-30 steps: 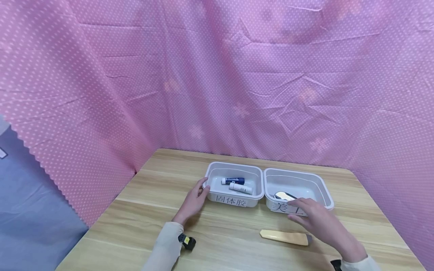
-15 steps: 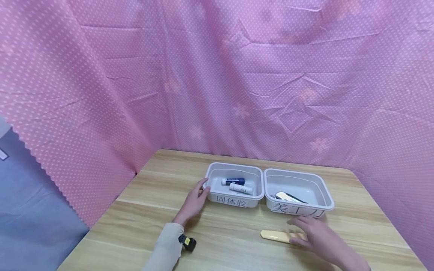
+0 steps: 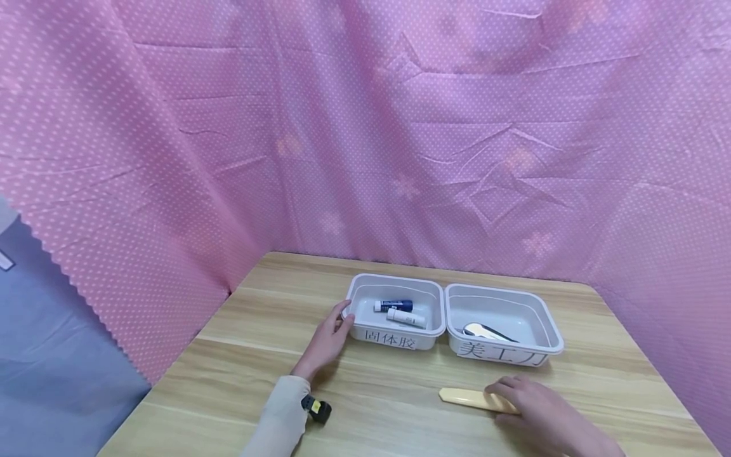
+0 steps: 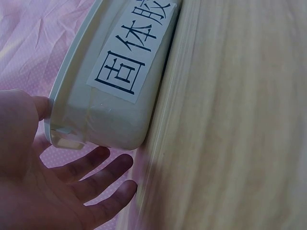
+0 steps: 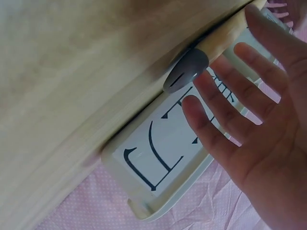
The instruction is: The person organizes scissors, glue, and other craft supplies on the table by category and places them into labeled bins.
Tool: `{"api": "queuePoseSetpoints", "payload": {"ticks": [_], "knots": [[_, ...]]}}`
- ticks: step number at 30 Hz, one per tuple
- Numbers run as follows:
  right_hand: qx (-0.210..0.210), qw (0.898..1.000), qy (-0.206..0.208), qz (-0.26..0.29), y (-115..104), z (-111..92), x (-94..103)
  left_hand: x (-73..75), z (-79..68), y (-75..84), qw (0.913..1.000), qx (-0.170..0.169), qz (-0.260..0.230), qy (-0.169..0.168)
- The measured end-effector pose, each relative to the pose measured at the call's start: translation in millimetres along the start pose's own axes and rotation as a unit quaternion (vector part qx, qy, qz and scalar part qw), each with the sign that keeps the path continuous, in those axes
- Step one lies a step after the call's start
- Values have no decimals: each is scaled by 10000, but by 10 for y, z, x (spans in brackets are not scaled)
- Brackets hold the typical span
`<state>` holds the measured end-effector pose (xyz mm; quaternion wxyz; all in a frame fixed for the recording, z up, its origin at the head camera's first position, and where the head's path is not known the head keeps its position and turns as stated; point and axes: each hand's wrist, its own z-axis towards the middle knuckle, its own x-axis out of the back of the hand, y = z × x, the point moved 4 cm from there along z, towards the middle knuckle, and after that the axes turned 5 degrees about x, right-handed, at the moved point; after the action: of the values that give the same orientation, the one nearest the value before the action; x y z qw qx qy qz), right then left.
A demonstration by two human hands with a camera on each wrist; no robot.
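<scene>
In the head view my left hand (image 3: 329, 337) holds the left end of a pale plastic box (image 3: 394, 277), thumb and index finger at its rim corner. The box's label (image 4: 125, 62) reads 固体胶; its other fingers trail loosely below the rim. Inside lie a blue glue stick (image 3: 398, 305) and a white one (image 3: 407, 317). Around a yellow utility knife (image 3: 465, 398) on the table, my right hand (image 3: 533, 406) has its thumb on the near side and fingers beyond. Those fingers look mostly straight in the right wrist view, near the knife's grey slotted end (image 5: 189, 69).
A second pale box (image 3: 502, 292), labelled 美工刀, adjoins the first on its right. A white-and-black utility knife (image 3: 484, 331) lies in it. The wooden table (image 3: 377, 406) extends in front. Pink dotted cloth (image 3: 365, 158) hangs behind and at the sides.
My right hand has drawn back from the right box's front rim and come down over the yellow utility knife. The left hand stays at the left box.
</scene>
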<state>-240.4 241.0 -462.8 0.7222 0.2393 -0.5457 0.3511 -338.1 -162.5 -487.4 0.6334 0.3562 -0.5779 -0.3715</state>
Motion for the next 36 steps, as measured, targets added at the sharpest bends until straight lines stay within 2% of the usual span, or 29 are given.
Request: {"api": "queuePoseSetpoints", "payload": {"ticks": [3, 6, 15, 18, 27, 36], "knots": [[329, 9994, 57, -89, -10, 42, -10, 4, 3, -2, 10000, -13, -3, 1], [468, 9988, 3, -129, -21, 71, -26, 4, 10, -7, 10000, -17, -11, -13], [392, 9989, -217, -139, -49, 105, -64, 5, 6, -6, 10000, -81, 25, -18], [417, 9988, -252, -101, -55, 114, -73, 9, -1, -6, 10000, -8, 0, -44], [653, 9978, -99, -2, -112, 171, -78, 26, -10, -9, 10000, -7, 3, -65], [529, 9985, -92, 108, -171, 230, -90, 32, -12, -5, 10000, -26, 28, -57]]}}
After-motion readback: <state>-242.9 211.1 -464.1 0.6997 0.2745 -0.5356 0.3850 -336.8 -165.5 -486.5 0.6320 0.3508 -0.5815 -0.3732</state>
